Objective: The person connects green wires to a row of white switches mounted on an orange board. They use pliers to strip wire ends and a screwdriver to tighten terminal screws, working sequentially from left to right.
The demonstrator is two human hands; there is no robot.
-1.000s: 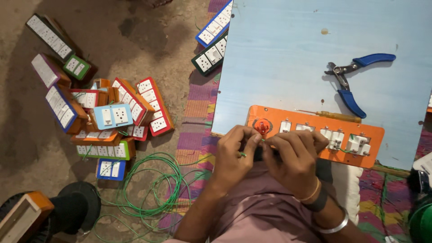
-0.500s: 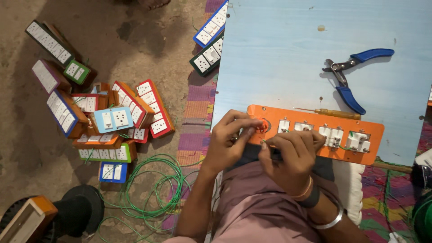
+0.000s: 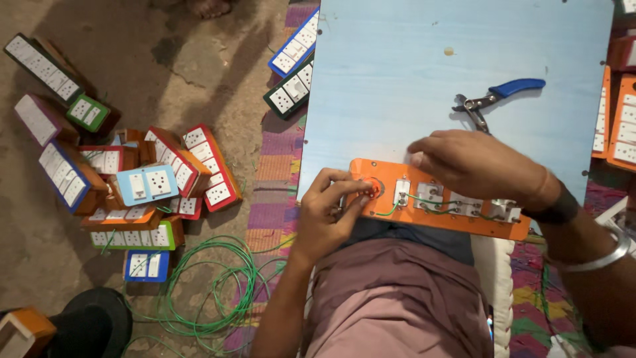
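Note:
An orange switch board (image 3: 457,222) with white sockets and green wiring lies across the near edge of a light blue table (image 3: 411,73). My left hand (image 3: 329,212) grips the board's left end, thumb and fingertips by a round red part (image 3: 375,188). My right hand (image 3: 478,164) hovers palm down over the board's far edge, fingers curled and pointing left. What lies under it is hidden. Blue-handled pliers (image 3: 505,91) rest on the table just beyond that hand.
A pile of coloured switch boards (image 3: 132,185) covers the floor at left, with a coil of green wire (image 3: 205,292) below it. Two more boards (image 3: 295,63) lean at the table's left edge, and orange ones (image 3: 619,119) sit at far right. A woven mat (image 3: 271,192) lies beneath.
My right hand has lifted from the board's near edge and moved up and right over its far side. My left hand stays at the board's left end.

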